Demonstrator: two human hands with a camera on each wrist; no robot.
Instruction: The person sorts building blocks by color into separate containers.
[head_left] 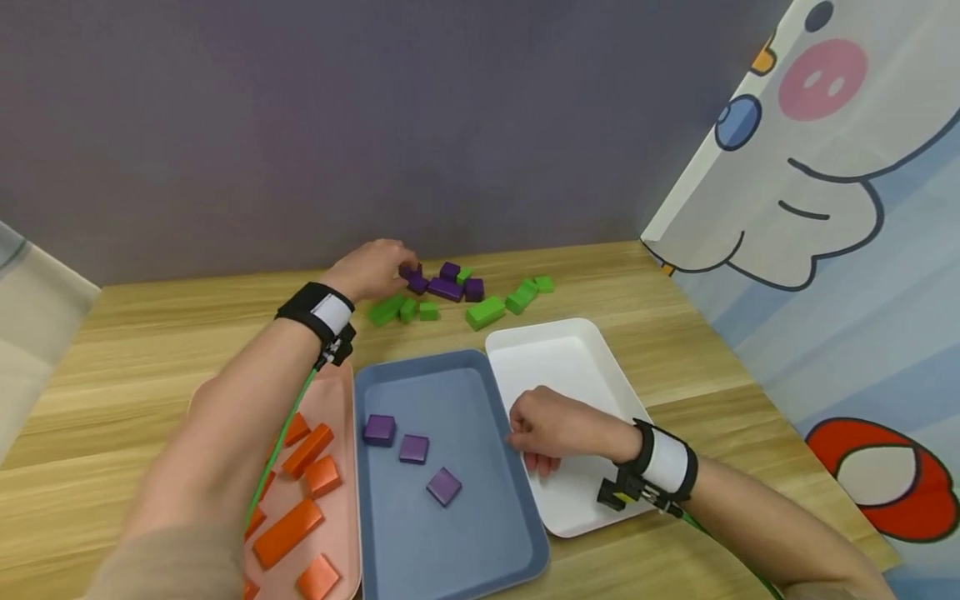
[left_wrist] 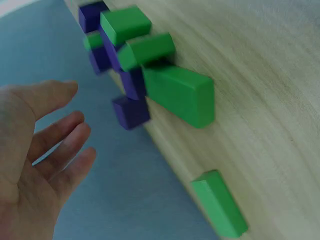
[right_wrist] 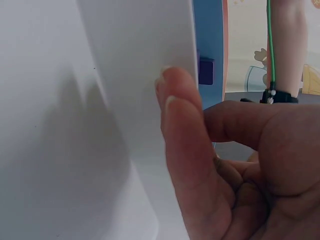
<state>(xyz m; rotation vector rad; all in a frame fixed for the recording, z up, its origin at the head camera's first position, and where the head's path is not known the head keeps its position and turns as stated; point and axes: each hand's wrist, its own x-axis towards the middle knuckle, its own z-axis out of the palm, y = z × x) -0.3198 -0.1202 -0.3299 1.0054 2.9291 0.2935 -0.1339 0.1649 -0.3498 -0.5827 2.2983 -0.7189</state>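
Grey wall (head_left: 375, 125) stood behind a wood-grained tabletop (head_left: 622, 283); a printed panel (head_left: 810, 200) with cartoon figures closed off the right side. Three trays were set side by side near the person: a pink tray (head_left: 345, 517) bearing orange blocks (head_left: 288, 533), a blue tray (head_left: 480, 542) with three purple blocks, and a white tray (head_left: 547, 358).

Loose purple blocks (head_left: 446, 289) and green blocks (head_left: 485, 313) lay on the tabletop beyond the trays, close to the wall. The left hand (head_left: 372, 271) was at the left end of the purple group, thumb and fingers parted, gripping nothing; contact was not established. The right hand (head_left: 558, 423) was over the white tray's left side, fingers loosely curled; whether it pinched the rim could not be told.

In the inspector's judgement, the step in hand was a left-hand reach for a loose purple block. The next move called for closing thumb and fingers on one block without disturbing its neighbours.
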